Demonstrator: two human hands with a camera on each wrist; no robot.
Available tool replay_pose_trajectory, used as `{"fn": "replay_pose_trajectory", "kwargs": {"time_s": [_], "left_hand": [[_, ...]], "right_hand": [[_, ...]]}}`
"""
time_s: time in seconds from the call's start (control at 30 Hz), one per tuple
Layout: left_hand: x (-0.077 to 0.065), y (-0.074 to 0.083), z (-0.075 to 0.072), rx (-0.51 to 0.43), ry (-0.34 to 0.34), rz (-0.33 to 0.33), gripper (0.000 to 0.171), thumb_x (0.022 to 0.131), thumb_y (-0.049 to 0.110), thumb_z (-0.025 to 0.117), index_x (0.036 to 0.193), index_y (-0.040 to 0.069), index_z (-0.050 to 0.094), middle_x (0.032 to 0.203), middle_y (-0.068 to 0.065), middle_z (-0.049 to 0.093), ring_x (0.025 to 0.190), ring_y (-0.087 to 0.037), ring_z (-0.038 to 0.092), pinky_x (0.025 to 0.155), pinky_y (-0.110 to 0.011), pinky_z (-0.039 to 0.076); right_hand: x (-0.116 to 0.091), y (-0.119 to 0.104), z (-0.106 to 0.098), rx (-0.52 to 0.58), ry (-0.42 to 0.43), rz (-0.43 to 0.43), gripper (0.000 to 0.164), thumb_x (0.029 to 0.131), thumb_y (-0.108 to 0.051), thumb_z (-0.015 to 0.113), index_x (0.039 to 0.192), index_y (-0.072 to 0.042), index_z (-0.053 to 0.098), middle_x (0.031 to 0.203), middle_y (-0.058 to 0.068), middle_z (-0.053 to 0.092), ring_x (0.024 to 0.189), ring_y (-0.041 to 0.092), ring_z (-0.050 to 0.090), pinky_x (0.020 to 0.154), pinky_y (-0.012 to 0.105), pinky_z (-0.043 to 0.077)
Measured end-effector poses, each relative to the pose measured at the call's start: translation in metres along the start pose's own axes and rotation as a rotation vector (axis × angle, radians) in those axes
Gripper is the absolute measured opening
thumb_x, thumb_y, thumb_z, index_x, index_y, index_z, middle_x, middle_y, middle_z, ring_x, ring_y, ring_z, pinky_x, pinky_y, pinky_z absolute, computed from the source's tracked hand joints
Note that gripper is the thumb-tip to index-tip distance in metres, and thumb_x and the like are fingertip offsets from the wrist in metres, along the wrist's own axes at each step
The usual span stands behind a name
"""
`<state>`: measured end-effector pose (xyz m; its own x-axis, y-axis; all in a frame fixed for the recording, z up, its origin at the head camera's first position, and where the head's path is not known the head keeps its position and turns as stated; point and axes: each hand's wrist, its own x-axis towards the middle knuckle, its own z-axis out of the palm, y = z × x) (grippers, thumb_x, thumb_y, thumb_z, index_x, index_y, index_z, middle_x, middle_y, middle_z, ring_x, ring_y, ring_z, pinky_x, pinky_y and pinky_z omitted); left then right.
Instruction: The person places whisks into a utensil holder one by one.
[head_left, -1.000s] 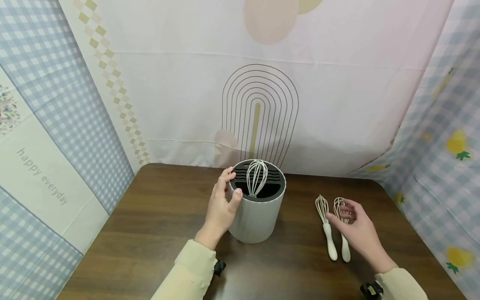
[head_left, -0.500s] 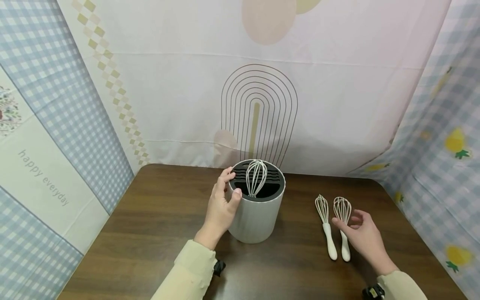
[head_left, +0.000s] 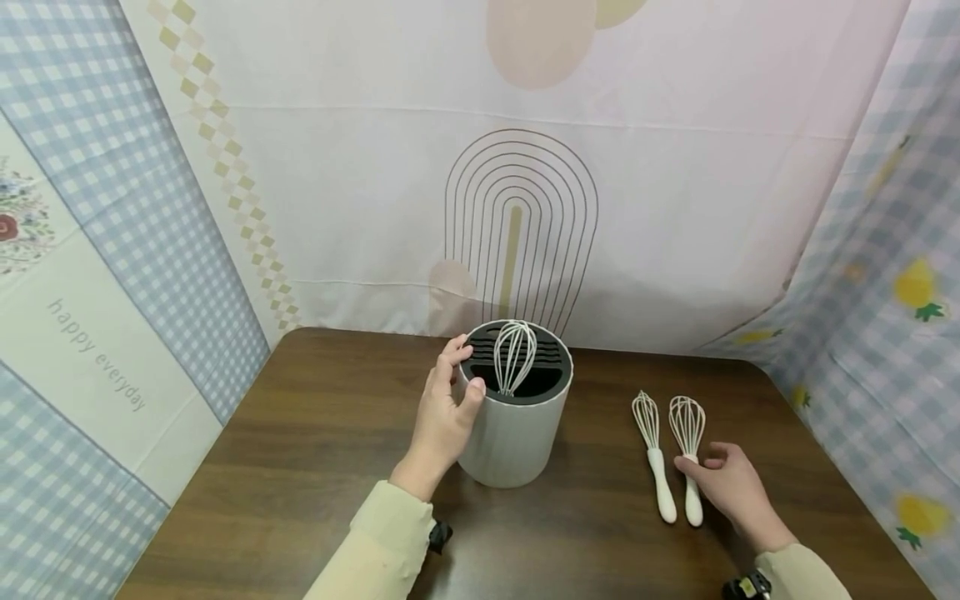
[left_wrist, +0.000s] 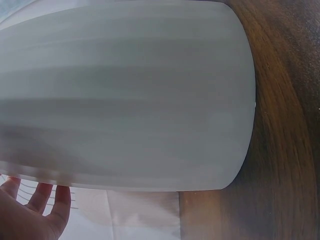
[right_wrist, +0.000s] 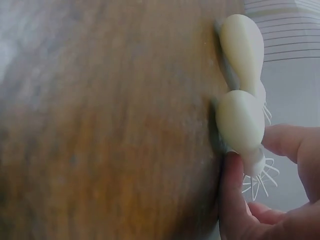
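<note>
A light grey cylindrical utensil holder [head_left: 513, 442] with a black slotted top stands upright on the table. One whisk [head_left: 514, 354] stands in its dark front opening, wire loops upward. My left hand [head_left: 442, 417] holds the holder at its upper left, thumb at the front rim; in the left wrist view, fingers [left_wrist: 61, 205] reach along the side wall. Two white-handled whisks lie side by side at the right. My right hand [head_left: 731, 487] pinches the handle of the right whisk [right_wrist: 240, 122] between thumb and fingers. The left whisk [head_left: 660, 483] lies close beside it.
The brown wooden table [head_left: 315, 483] ends at the back against a pale printed cloth [head_left: 360, 208]. Checked blue cloths hang at the left [head_left: 135, 208] and right [head_left: 862, 350] sides.
My right hand has moved down from the wire loops of the right whisk to its handle and closed on it. The left hand and the holder have stayed in place.
</note>
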<state>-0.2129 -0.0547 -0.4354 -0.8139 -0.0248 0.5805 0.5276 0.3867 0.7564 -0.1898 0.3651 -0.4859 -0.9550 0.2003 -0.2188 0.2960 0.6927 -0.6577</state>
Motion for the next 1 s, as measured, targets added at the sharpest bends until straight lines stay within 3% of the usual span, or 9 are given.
{"fn": "replay_pose_trajectory", "kwargs": {"time_s": [0.37, 0.53, 0.67, 0.83, 1.0], "left_hand": [[-0.0005, -0.0015, 0.0, 0.002, 0.0, -0.013, 0.05, 0.091, 0.038, 0.049, 0.136, 0.016, 0.046, 0.151, 0.008, 0.037, 0.124, -0.021, 0.045, 0.094, -0.047, 0.044], [-0.0004, -0.0006, -0.0011, 0.0, 0.001, -0.009, 0.05, 0.091, 0.038, 0.049, 0.135, 0.016, 0.046, 0.151, 0.007, 0.037, 0.123, -0.021, 0.045, 0.094, -0.047, 0.043], [-0.0001, -0.0002, -0.001, 0.004, 0.0, -0.008, 0.05, 0.091, 0.039, 0.048, 0.135, 0.016, 0.047, 0.151, 0.007, 0.037, 0.121, -0.021, 0.046, 0.094, -0.046, 0.043], [0.0001, -0.0007, -0.0005, 0.006, 0.003, -0.006, 0.05, 0.091, 0.039, 0.048, 0.134, 0.015, 0.047, 0.151, 0.008, 0.037, 0.123, -0.022, 0.046, 0.094, -0.047, 0.043], [0.0006, -0.0015, 0.0001, 0.008, 0.008, 0.003, 0.049, 0.09, 0.039, 0.048, 0.134, 0.016, 0.047, 0.151, 0.007, 0.037, 0.122, -0.022, 0.046, 0.093, -0.046, 0.043]], "right_hand": [[0.0003, 0.0048, 0.003, -0.022, 0.038, -0.025, 0.088, 0.088, -0.049, 0.063, 0.136, 0.017, 0.031, 0.119, 0.036, 0.05, 0.105, 0.043, 0.053, 0.078, 0.046, 0.047], [0.0004, 0.0028, 0.0029, -0.017, 0.039, -0.018, 0.073, 0.088, -0.047, 0.064, 0.123, 0.014, 0.046, 0.104, 0.022, 0.059, 0.092, 0.031, 0.057, 0.068, 0.035, 0.046], [0.0009, 0.0021, 0.0026, -0.022, 0.018, -0.007, 0.059, 0.088, -0.045, 0.065, 0.112, 0.008, 0.055, 0.097, 0.015, 0.06, 0.086, 0.026, 0.054, 0.065, 0.033, 0.043], [0.004, 0.0012, 0.0042, 0.036, -0.018, 0.012, 0.052, 0.089, -0.04, 0.065, 0.108, 0.008, 0.056, 0.095, 0.014, 0.06, 0.078, 0.02, 0.056, 0.063, 0.033, 0.047], [0.0048, -0.0043, 0.0018, 0.101, -0.036, 0.006, 0.053, 0.092, -0.033, 0.063, 0.115, 0.013, 0.052, 0.099, 0.018, 0.06, 0.078, 0.018, 0.059, 0.064, 0.033, 0.053]]}}
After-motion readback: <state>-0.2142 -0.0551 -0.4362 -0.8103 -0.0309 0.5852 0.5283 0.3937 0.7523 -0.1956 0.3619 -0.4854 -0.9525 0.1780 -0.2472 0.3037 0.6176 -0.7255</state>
